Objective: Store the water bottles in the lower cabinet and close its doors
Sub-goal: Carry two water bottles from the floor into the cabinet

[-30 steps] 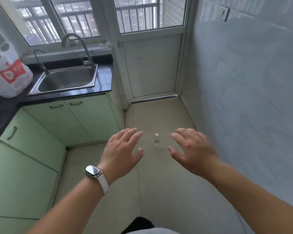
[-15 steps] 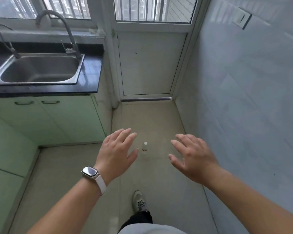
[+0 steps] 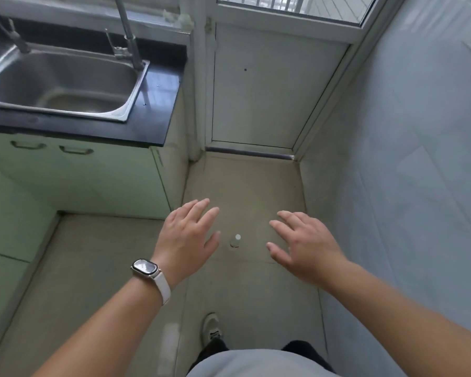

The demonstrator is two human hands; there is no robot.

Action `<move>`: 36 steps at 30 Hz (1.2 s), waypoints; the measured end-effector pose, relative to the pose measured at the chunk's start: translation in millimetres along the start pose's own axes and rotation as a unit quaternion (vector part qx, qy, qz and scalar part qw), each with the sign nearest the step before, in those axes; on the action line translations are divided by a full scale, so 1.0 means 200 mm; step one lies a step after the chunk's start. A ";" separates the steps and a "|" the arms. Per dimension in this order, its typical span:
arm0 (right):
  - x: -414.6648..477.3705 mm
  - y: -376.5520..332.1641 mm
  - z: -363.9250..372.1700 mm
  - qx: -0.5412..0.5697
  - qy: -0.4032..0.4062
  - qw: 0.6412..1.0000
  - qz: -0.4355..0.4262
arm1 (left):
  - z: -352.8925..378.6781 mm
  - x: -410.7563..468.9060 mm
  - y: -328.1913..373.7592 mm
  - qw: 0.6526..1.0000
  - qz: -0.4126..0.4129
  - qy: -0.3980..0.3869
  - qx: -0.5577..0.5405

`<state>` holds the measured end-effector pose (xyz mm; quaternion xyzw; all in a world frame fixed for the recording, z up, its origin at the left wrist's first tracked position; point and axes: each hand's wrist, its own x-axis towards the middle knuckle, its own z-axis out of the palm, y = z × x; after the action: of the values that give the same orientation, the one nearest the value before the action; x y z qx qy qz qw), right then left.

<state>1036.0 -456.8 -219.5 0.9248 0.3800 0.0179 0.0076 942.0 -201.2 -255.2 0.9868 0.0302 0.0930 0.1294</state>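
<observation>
At far left a steel sink (image 3: 65, 112) sits in the black table (image 3: 158, 104), above the green lower cabinet (image 3: 98, 183), whose doors are closed. The left grip (image 3: 188, 238), fingers spread and holding nothing, hangs over the floor (image 3: 101, 268). Just right of it a small water bottle (image 3: 235, 241) stands upright on the floor, and the right grip (image 3: 305, 246) is spread likewise, empty.

Soft, even daylight enters through the barred glass window (image 3: 288, 4) at the top, so the room is moderately bright with only faint shadows. A pale sheen lies on the glossy black stone countertop (image 3: 158, 88) and the brushed stainless steel sink (image 3: 65, 77). Lines of the blue-grey tiled wall (image 3: 419, 159) lean toward the edges. Everything is slightly soft. The pale green cabinet doors (image 3: 106, 172) look smeared and the small clear plastic water bottle (image 3: 235, 240) fuzzy.
</observation>
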 end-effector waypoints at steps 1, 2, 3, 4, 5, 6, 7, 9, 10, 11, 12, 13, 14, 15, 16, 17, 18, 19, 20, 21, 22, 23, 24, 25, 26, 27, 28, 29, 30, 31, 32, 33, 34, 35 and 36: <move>0.03 0.01 0.02 0.000 -0.007 1.000 -0.011 | 0.01 0.02 0.00 1.000 -0.004 0.002 0.004; 0.06 0.03 0.05 0.002 -0.012 1.000 -0.023 | 0.02 0.03 0.01 1.000 -0.008 0.003 0.008; 0.10 0.05 0.07 0.006 -0.015 0.999 -0.032 | 0.03 0.05 0.02 1.000 -0.013 0.004 0.012; 0.13 0.08 0.08 0.011 -0.018 0.999 -0.040 | 0.05 0.06 0.03 1.000 -0.019 0.002 0.014; 0.16 0.10 0.10 0.016 -0.021 0.999 -0.048 | 0.07 0.08 0.04 1.000 -0.025 0.001 0.015; 0.19 0.13 0.12 0.020 -0.020 0.998 -0.057 | 0.09 0.09 0.05 0.999 -0.034 0.001 0.016; 0.22 0.16 0.15 0.025 -0.018 0.997 -0.068 | 0.12 0.11 0.06 0.999 -0.044 0.001 0.019; 0.28 0.23 0.21 0.040 -0.024 0.995 -0.088 | 0.18 0.14 0.09 0.997 -0.068 -0.006 0.026; 0.31 0.27 0.25 0.053 -0.029 0.993 -0.097 | 0.22 0.16 0.10 0.996 -0.081 -0.010 0.028; 0.34 0.31 0.29 0.069 -0.034 0.991 -0.108 | 0.26 0.18 0.12 0.995 -0.094 -0.013 0.030; 0.37 0.35 0.33 0.085 -0.044 0.988 -0.120 | 0.29 0.20 0.15 0.994 -0.107 -0.020 0.030; 0.40 0.38 0.37 0.098 -0.054 0.985 -0.133 | 0.34 0.23 0.18 0.992 -0.120 -0.029 0.027; 0.43 0.42 0.41 0.108 -0.065 0.981 -0.146 | 0.38 0.25 0.20 0.990 -0.134 -0.037 0.021; 0.46 0.45 0.45 0.113 -0.075 0.978 -0.160 | 0.43 0.26 0.23 0.988 -0.147 -0.038 0.017; 0.48 0.48 0.50 0.115 -0.083 0.974 -0.178 | 0.48 0.28 0.26 0.986 -0.159 -0.037 0.017; 0.50 0.51 0.54 0.115 -0.091 0.969 -0.198 | 0.53 0.29 0.28 0.984 -0.171 -0.035 0.017; 0.53 0.54 0.59 0.115 -0.099 0.964 -0.217 | 0.58 0.30 0.30 0.982 -0.185 -0.035 0.016; 0.55 0.56 0.65 0.115 -0.108 0.960 -0.233 | 0.63 0.30 0.31 0.979 -0.198 -0.036 0.015; 0.57 0.57 0.70 0.115 -0.116 0.956 -0.245 | 0.68 0.30 0.32 0.976 -0.212 -0.037 0.015; 0.59 0.59 0.77 0.113 -0.126 0.952 -0.253 | 0.74 0.30 0.33 0.973 -0.228 -0.039 0.015; 0.60 0.60 0.83 0.114 -0.136 0.950 -0.258 | 0.79 0.30 0.33 0.968 -0.246 -0.044 0.014; 0.62 0.60 0.89 0.117 -0.146 0.948 -0.259 | 0.85 0.29 0.32 0.963 -0.264 -0.049 0.011; 0.63 0.61 0.95 0.121 -0.154 0.946 -0.258 | 0.91 0.28 0.31 0.959 -0.278 -0.055 0.008; 0.64 0.60 1.02 0.125 -0.159 0.945 -0.255 | 0.98 0.27 0.29 0.956 -0.288 -0.061 0.006; 0.65 0.60 1.09 0.127 -0.164 0.945 -0.252 | 1.05 0.26 0.27 0.952 -0.297 -0.069 0.003; 0.66 0.60 1.17 0.129 -0.168 0.945 -0.249 | 1.12 0.24 0.24 0.949 -0.304 -0.077 -0.001; 0.66 0.59 1.26 0.132 -0.170 0.945 -0.245 | 1.21 0.23 0.21 0.947 -0.312 -0.083 -0.004; 0.66 0.59 1.34 0.135 -0.173 0.946 -0.241 | 1.29 0.21 0.17 0.944 -0.318 -0.086 -0.005; 0.67 0.58 1.44 0.137 -0.176 0.946 -0.236 | 1.38 0.19 0.13 0.942 -0.323 -0.090 -0.007; 0.67 0.58 1.53 0.138 -0.179 0.946 -0.232 | 1.48 0.18 0.09 0.940 -0.329 -0.095 -0.010; 0.68 0.57 1.62 0.139 -0.182 0.946 -0.229 | 1.57 0.16 0.05 0.937 -0.335 -0.099 -0.014; 0.69 0.56 1.72 0.139 -0.183 0.947 -0.225 | 1.67 0.14 0.01 0.934 -0.341 -0.102 -0.016; 0.71 0.55 1.82 0.139 -0.182 0.948 -0.220 | 1.77 0.13 -0.04 0.931 -0.348 -0.104 -0.016; 0.71 0.54 1.92 0.137 -0.183 0.950 -0.214 | 1.87 0.11 -0.08 0.927 -0.359 -0.105 -0.014; 0.72 0.53 2.03 0.135 -0.184 0.951 -0.208 | 1.97 0.09 -0.12 0.923 -0.371 -0.106 -0.010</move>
<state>1228.2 -430.5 -617.4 0.8047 0.5548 -0.2065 -0.0442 1033.5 -275.5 -631.6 0.9077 0.3792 -0.0664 0.1673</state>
